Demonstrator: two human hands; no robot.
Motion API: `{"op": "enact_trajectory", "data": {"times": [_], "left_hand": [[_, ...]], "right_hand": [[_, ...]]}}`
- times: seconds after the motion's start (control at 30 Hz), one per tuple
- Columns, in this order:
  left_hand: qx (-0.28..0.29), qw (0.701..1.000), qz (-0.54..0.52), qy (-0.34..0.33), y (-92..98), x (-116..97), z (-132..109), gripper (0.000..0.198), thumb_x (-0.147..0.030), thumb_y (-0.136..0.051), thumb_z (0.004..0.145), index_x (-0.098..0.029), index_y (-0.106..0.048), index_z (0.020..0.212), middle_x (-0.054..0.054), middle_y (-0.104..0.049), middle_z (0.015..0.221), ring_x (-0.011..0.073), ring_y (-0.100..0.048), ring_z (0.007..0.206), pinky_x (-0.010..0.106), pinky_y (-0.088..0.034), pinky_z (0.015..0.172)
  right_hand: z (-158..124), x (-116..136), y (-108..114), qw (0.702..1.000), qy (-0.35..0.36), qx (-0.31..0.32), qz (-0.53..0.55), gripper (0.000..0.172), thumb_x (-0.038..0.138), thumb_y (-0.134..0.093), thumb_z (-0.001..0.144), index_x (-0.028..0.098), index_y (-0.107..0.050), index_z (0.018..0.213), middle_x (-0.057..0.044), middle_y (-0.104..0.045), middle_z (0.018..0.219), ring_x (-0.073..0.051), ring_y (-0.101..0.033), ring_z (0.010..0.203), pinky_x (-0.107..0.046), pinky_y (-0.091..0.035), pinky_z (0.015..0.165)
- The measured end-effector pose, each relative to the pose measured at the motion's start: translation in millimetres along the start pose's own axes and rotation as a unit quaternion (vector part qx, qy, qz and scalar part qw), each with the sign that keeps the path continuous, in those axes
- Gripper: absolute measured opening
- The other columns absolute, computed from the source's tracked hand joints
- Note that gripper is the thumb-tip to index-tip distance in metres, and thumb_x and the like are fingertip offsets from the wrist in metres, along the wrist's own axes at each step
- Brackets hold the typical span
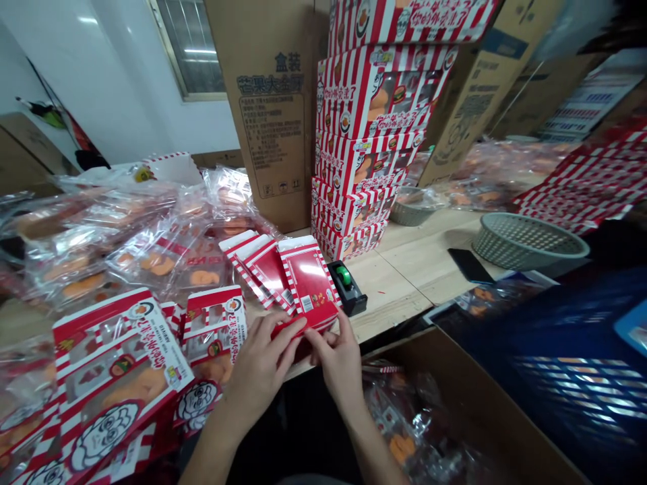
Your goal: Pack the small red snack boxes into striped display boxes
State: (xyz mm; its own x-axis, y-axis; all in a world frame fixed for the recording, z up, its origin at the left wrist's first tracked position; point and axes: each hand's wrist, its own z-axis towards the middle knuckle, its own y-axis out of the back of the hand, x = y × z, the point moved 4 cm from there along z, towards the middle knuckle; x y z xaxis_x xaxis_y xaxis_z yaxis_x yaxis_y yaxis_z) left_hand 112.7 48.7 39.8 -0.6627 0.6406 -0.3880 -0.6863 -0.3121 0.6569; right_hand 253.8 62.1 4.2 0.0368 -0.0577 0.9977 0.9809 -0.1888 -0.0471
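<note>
1. Both of my bare hands are at the near end of a red carton [309, 273], which lies on the wooden table [404, 266] in front of me, its white flap pointing away.
2. My left hand [263, 353] grasps the carton's near edge, with the fingers bent over its left side.
3. My right hand [337, 364] pinches the same edge from the right, thumb and fingers close to my left fingertips.
4. Just left of this carton, 2 more red cartons [266, 266] overlap each other.
5. Touching or just beside its right side, I cannot tell which, sits a black tape dispenser [351, 293] with a green roll.
6. Behind the dispenser rises a stack of red-and-white striped boxes [333, 162], with a tall brown cardboard box [275, 141] to its left.
7. On my left, clear plastic bags [156, 259] of orange pieces lie heaped, and nearer me are 2 windowed cartons [118, 360] with a cartoon face.
8. To my right I see a grey-green basket [530, 259], a flat black object [470, 265] beside it and a blue crate [546, 343].
</note>
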Motion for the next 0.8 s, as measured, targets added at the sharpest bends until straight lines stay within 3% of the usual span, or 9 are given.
{"op": "enact_trajectory", "data": {"times": [0.1, 0.23, 0.3, 0.33, 0.4, 0.47, 0.53, 0.67, 0.8], "left_hand": [[0.025, 0.995, -0.095, 0.022, 6.3, 0.3, 4.5, 0.026, -0.019, -0.048, 0.085, -0.025, -0.058, 0.108, 0.006, -0.055, 0.103, 0.0171, -0.052, 0.099, 0.031, -0.045, 0.085], [0.168, 0.964, -0.200, 0.056, -5.4, 10.8, 34.9, 0.024, -0.030, -0.041, 0.089, -0.024, -0.064, 0.089, 0.003, -0.062, 0.094, 0.0146, -0.058, 0.089, 0.028, -0.047, 0.081], [0.148, 0.975, -0.106, 0.127, -20.5, 33.2, 65.9, 0.029, -0.033, -0.035, 0.090, -0.022, -0.061, 0.098, 0.005, -0.062, 0.101, 0.0158, -0.058, 0.094, 0.029, -0.046, 0.083], [0.131, 0.976, -0.004, 0.172, -30.2, 47.5, 82.9, 0.030, -0.034, -0.036, 0.090, -0.022, -0.057, 0.107, 0.006, -0.059, 0.111, 0.0170, -0.054, 0.102, 0.030, -0.043, 0.088], [0.119, 0.970, 0.065, 0.203, -55.9, 70.2, 116.6, 0.045, -0.038, -0.044, 0.086, -0.015, -0.044, 0.124, 0.016, -0.042, 0.132, 0.0265, -0.036, 0.123, 0.041, -0.030, 0.100], [0.137, 0.962, 0.107, 0.212, -81.9, 88.0, 143.6, 0.063, -0.044, -0.054, 0.079, -0.009, -0.037, 0.129, 0.022, -0.031, 0.138, 0.0341, -0.023, 0.130, 0.048, -0.019, 0.103], [0.166, 0.953, 0.138, 0.213, -101.6, 99.7, 161.0, 0.071, -0.048, -0.061, 0.072, -0.006, -0.040, 0.126, 0.026, -0.035, 0.134, 0.0371, -0.024, 0.128, 0.050, -0.014, 0.103], [0.211, 0.933, 0.193, 0.220, -118.2, 112.3, 173.1, 0.055, -0.045, -0.061, 0.073, -0.007, -0.052, 0.112, 0.023, -0.049, 0.120, 0.0357, -0.037, 0.117, 0.047, -0.020, 0.099], [0.251, 0.917, 0.215, 0.224, -121.2, 120.3, 172.9, 0.040, -0.042, -0.054, 0.078, -0.014, -0.055, 0.106, 0.018, -0.051, 0.117, 0.0320, -0.040, 0.115, 0.043, -0.026, 0.094]], "right_hand": [[10.6, 9.1, 24.2, 0.976, 0.114, -0.016, -0.184, 0.056, 0.036, -0.075, 0.062, 0.019, -0.055, 0.111, 0.003, -0.050, 0.064, -0.013, -0.048, 0.059, -0.025, -0.043, 0.058], [12.8, 28.4, 51.5, 0.948, 0.150, 0.185, -0.212, 0.026, 0.031, -0.069, 0.071, 0.021, -0.059, 0.093, -0.003, -0.055, 0.088, -0.015, -0.054, 0.072, -0.024, -0.046, 0.063], [5.5, 43.1, 73.9, 0.938, 0.148, 0.239, -0.204, 0.017, 0.029, -0.065, 0.075, 0.022, -0.059, 0.090, -0.004, -0.056, 0.094, -0.017, -0.056, 0.084, -0.025, -0.047, 0.070], [2.2, 52.1, 89.7, 0.942, 0.155, 0.220, -0.202, 0.016, 0.028, -0.064, 0.076, 0.023, -0.060, 0.090, -0.006, -0.056, 0.100, -0.019, -0.056, 0.092, -0.025, -0.047, 0.075], [-1.8, 68.5, 128.7, 0.960, 0.173, 0.115, -0.186, 0.017, 0.028, -0.063, 0.076, 0.023, -0.058, 0.092, -0.008, -0.055, 0.110, -0.022, -0.053, 0.103, -0.028, -0.048, 0.080], [0.2, 76.0, 170.7, 0.966, 0.187, -0.010, -0.179, 0.024, 0.029, -0.063, 0.074, 0.025, -0.055, 0.096, -0.009, -0.055, 0.114, -0.023, -0.055, 0.103, -0.030, -0.050, 0.078], [12.4, 70.9, 207.0, 0.950, 0.213, -0.098, -0.209, 0.031, 0.031, -0.065, 0.068, 0.025, -0.053, 0.095, -0.010, -0.057, 0.113, -0.025, -0.056, 0.101, -0.033, -0.050, 0.079], [62.0, 22.9, 256.7, 0.899, 0.259, -0.195, -0.294, 0.026, 0.033, -0.055, 0.065, 0.021, -0.049, 0.087, -0.013, -0.060, 0.107, -0.028, -0.056, 0.101, -0.044, -0.045, 0.087], [103.6, -37.6, 271.3, 0.883, 0.165, -0.166, -0.407, 0.036, 0.019, -0.040, 0.064, 0.017, -0.052, 0.098, -0.017, -0.057, 0.113, -0.029, -0.054, 0.105, -0.048, -0.042, 0.090]]}}
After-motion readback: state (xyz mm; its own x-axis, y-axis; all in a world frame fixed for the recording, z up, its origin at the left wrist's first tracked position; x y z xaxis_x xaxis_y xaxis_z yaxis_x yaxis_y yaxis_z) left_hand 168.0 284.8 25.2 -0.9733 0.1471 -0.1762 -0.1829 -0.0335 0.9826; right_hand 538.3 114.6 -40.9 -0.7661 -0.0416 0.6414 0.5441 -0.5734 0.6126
